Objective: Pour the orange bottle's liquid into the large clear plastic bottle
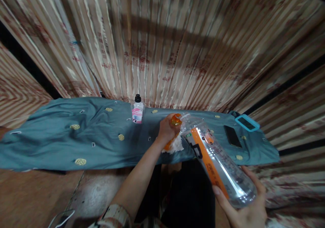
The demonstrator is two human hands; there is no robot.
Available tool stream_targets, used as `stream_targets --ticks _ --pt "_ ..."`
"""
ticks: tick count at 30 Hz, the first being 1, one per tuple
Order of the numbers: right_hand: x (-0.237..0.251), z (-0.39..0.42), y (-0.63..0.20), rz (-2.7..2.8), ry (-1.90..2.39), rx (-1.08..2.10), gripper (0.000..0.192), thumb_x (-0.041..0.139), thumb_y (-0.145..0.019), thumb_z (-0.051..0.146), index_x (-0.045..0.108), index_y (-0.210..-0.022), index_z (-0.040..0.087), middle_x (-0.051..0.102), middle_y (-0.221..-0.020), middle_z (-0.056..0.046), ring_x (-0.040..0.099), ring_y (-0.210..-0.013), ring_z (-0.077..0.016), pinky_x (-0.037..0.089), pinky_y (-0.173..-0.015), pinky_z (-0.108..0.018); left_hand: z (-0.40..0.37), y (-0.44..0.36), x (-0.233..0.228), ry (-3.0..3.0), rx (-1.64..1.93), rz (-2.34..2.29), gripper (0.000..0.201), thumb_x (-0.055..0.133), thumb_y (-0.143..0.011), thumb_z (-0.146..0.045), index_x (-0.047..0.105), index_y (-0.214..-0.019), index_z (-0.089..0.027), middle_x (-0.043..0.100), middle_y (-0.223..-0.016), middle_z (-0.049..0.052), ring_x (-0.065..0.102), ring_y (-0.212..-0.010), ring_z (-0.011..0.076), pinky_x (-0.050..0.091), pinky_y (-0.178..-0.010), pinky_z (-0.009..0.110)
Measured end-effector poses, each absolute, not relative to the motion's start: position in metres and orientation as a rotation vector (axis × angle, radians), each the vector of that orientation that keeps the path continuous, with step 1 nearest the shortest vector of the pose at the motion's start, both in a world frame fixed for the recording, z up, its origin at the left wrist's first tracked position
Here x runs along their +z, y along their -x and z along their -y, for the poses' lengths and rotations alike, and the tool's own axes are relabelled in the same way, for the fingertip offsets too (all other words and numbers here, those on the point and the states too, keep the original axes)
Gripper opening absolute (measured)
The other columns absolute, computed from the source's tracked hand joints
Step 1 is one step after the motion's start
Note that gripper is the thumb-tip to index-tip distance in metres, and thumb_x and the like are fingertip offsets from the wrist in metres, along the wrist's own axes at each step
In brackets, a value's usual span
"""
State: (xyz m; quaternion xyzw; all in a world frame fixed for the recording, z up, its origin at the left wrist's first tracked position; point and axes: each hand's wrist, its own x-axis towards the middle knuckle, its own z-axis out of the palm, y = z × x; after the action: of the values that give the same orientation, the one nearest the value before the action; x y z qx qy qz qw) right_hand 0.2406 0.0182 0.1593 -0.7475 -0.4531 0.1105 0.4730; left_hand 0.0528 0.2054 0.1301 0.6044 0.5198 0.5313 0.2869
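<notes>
My right hand (247, 204) grips the base of a large clear plastic bottle (228, 163) with an orange and grey label. That bottle is tilted, its neck up and to the left, against a small orange bottle (175, 119). My left hand (167, 129) is wrapped round the small bottle and hides most of its body. Whether the two mouths touch or only overlap in view I cannot tell. Beneath my left hand lies a crumpled white tissue (177, 146). Farther back on the left stands a clear bottle with a black cap and pink label (137, 111).
A blue-green cloth with yellow pineapple prints (101, 153) covers the narrow table. On its right side lie a dark phone (232, 136) and a light-blue framed device (247, 123). A striped curtain (152, 52) hangs close behind. A white cable (64, 218) is on the floor at lower left.
</notes>
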Motion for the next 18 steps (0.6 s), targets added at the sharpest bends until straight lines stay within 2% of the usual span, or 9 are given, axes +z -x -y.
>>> stream_targets --ticks 18 --pt "0.1551 -0.0189 -0.2436 1.133 1.797 0.238 0.121 0.072 -0.046 0.079 0.042 -0.143 0.015 0.057 -0.127 -0.018 0.056 -0.112 -0.0378 0.038 -0.102 -0.061 -0.2050 -0.0526 0.1314 -1.595 1.405 -1.426 0.026 0.075 -0.073 -0.019 0.071 -0.099 -0.020 0.077 -0.098 0.003 0.071 -0.089 0.0189 0.052 -0.083 0.026"
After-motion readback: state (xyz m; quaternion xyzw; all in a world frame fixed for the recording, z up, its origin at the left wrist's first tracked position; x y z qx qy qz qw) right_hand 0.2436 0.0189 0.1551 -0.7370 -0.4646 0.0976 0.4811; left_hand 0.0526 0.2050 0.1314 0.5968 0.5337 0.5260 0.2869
